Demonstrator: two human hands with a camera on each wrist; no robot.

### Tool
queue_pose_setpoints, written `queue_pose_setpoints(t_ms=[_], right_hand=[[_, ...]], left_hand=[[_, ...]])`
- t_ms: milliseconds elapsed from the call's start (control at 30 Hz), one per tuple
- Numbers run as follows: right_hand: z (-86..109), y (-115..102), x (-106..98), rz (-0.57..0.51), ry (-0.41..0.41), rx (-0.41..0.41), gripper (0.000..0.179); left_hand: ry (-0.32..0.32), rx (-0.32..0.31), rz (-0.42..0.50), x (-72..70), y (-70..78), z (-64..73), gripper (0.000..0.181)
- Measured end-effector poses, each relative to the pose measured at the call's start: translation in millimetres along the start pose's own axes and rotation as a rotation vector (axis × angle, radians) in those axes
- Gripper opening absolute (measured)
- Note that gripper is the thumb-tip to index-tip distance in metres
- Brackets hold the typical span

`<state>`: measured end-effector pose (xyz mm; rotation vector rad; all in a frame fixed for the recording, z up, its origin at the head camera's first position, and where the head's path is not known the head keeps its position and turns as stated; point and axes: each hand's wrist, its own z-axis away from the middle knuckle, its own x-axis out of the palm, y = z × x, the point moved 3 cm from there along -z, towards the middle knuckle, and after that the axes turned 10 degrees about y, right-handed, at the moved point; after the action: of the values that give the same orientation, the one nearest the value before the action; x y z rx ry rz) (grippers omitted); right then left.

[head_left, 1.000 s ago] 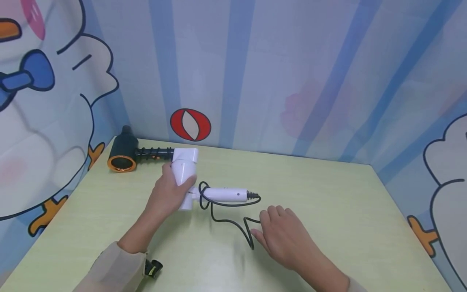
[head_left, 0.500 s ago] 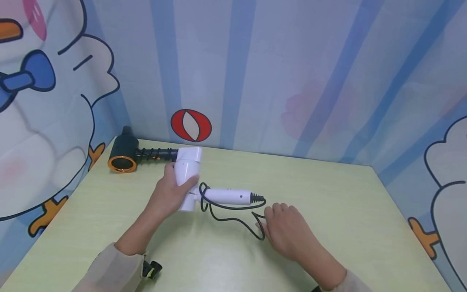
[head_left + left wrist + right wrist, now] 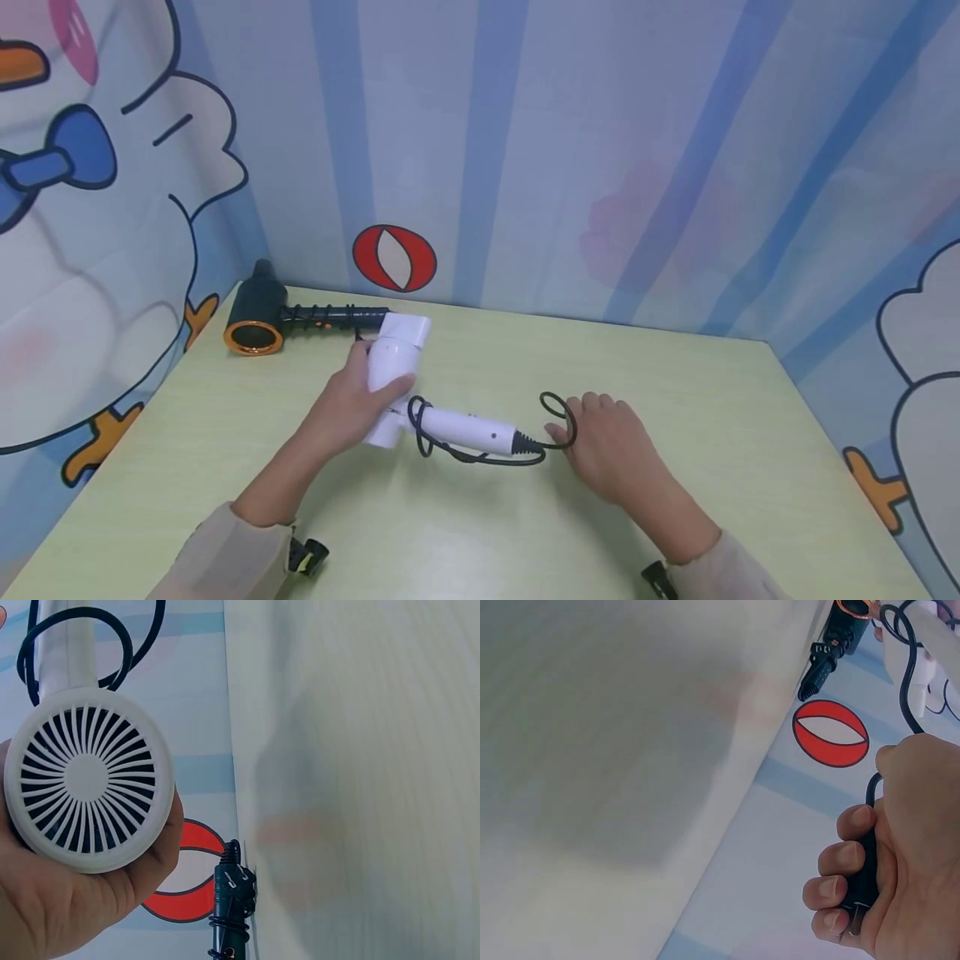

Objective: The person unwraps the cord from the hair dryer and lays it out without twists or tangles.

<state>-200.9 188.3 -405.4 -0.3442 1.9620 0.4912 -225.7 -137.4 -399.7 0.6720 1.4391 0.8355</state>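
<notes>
My left hand grips a white hair dryer round its body, above the table. Its handle points right and slightly downward. In the left wrist view the dryer's round slotted grille faces the camera. A black cord is looped round the handle and runs to my right hand. The right wrist view has that hand's fingers curled round a black plug, metal prongs showing at its lower end. The cord forms a small loop beside the right thumb.
A black hair dryer with an orange rim lies at the table's back left corner, cord wound round its handle. The white dryer partly covers that handle's end. A printed curtain stands behind the pale table.
The right hand has moved up and rightward with the plug, and the cord's loose stretch near it has become a small loop. The white dryer has shifted slightly right, its handle tilting down.
</notes>
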Motion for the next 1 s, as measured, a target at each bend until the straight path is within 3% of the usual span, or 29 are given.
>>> queue_pose_setpoints(t_ms=[300, 533, 1000], right_hand=[[-11.7, 8.3, -15.7, 0.026, 0.019, 0.029, 0.042], [-18.9, 10.0, -34.8, 0.052, 0.103, 0.031, 0.042], [-13.6, -13.1, -64.4, 0.052, 0.155, -0.039, 0.041]], left_hand=[[-0.021, 0.036, -0.076, 3.8, -4.4, -1.2, 0.087], [0.003, 0.055, -0.136, 8.0, -6.4, -3.6, 0.087], [0.092, -0.012, -0.214, 7.3, -10.1, -9.2, 0.087]])
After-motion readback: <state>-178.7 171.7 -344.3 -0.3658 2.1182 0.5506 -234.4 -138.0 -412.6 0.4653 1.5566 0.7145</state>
